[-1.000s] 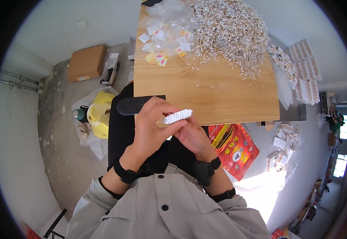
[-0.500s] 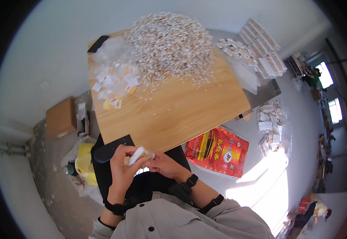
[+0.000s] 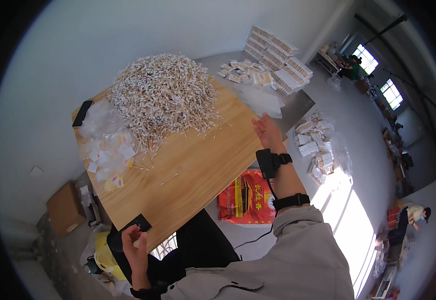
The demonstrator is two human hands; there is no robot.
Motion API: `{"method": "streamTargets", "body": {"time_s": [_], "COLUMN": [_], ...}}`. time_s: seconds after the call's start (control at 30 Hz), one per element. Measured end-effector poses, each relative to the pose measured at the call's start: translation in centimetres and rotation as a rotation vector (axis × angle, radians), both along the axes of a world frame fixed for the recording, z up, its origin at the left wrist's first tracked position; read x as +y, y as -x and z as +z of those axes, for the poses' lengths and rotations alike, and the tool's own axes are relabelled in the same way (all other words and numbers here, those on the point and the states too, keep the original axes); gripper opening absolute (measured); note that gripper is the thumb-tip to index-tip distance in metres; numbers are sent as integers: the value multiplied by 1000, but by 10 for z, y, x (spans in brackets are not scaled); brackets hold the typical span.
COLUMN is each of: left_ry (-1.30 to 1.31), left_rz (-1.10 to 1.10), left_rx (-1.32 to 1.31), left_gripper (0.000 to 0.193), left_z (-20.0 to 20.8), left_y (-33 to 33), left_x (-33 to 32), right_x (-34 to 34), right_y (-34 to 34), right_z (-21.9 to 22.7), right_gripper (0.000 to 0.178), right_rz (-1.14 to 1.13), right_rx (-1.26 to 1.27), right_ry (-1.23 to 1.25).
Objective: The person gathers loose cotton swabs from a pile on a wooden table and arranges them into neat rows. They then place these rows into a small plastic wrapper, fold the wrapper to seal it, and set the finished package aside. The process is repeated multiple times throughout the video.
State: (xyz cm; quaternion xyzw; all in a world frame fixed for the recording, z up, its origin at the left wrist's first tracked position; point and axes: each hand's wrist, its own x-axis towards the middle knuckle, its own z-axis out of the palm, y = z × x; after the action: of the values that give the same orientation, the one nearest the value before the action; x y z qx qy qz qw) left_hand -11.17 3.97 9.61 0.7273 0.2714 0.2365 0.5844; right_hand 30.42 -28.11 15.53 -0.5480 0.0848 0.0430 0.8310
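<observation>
My right hand (image 3: 267, 132) reaches out over the right edge of the wooden table (image 3: 213, 167), fingers apart, with nothing seen in it. It is nearest to clear plastic bags (image 3: 263, 100) on the grey side table (image 3: 298, 105). Beyond them lie loose packs of cotton swabs (image 3: 243, 71). My left hand (image 3: 135, 250) is raised by the table's near left corner, thumb and fingers apart, holding nothing visible. A large heap of loose cotton swabs (image 3: 163, 97) covers the back of the wooden table. To its left is a pile of clear bags with small paper cards (image 3: 109, 155).
Stacked swab packs (image 3: 278, 52) stand at the back of the side table. More packs (image 3: 315, 145) lie on the floor at right. A red printed sack (image 3: 245, 197) is below the table edge. A cardboard box (image 3: 65, 207) stands at left. Other people (image 3: 413, 215) are far right.
Both hands were together on a small white packet; now they are apart and the packet is in neither. My right arm has stretched forward and right. The view has turned.
</observation>
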Motion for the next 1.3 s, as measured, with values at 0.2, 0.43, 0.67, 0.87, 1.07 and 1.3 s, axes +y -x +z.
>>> {"method": "streamTargets", "body": {"time_s": [0.2, 0.43, 0.67, 0.87, 1.07, 1.3], "left_ry": [-78, -66, -42, 47, 80, 86], "left_rz": [-25, 1, 65, 57, 65, 58], "left_rx": [96, 141, 155, 172, 153, 114], "left_gripper": [18, 12, 12, 13, 11, 11], "left_z": [-18, -26, -36, -34, -33, -33], "left_y": [9, 13, 20, 18, 21, 20], "left_x": [16, 22, 38, 41, 43, 54], "right_x": [53, 97, 154, 238, 341, 370], "right_y": [50, 117, 137, 175, 170, 128], "right_z": [-63, -122, -117, -107, -109, -124], "right_gripper": [25, 21, 15, 14, 36, 20], "right_rz": [589, 643, 794, 1021, 617, 492], "right_rx": [144, 377, 298, 24, -792, -1211], "right_ry": [125, 88, 132, 444, 980, 1234]}}
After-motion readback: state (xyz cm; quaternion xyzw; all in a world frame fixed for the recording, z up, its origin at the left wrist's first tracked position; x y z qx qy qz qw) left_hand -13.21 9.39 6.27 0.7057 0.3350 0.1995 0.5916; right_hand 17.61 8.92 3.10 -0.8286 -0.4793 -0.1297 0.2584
